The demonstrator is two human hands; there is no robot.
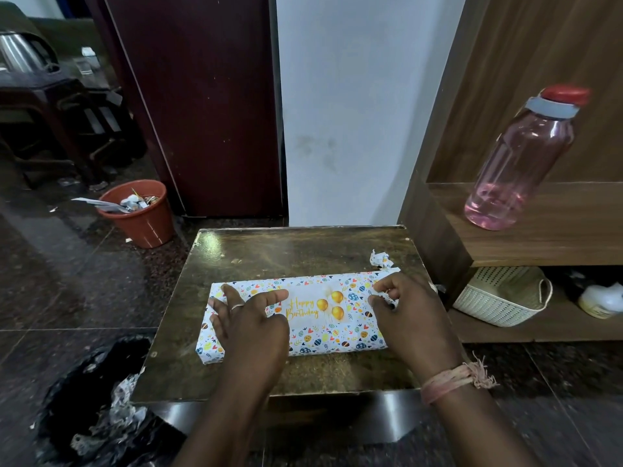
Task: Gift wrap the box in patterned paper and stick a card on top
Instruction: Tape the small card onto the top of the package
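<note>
A long flat box (337, 335) wrapped in white paper with small coloured shapes lies across the low wooden table (269, 251). On its top sits a white "Happy Birthday" card (320, 306) with gold balloons. My left hand (249, 318) rests on the box's left part with fingers spread and straight, thumb touching the card's left edge. My right hand (401, 308) is at the box's right end, its fingertips pinching a small piece of patterned paper (387, 298) there.
A crumpled paper scrap (381, 258) lies on the table behind the box. An orange bin (141, 217) stands on the floor to the left, a black bag (97, 396) at the near left. On the right, shelves hold a pink bottle (519, 163) and a white basket (505, 298).
</note>
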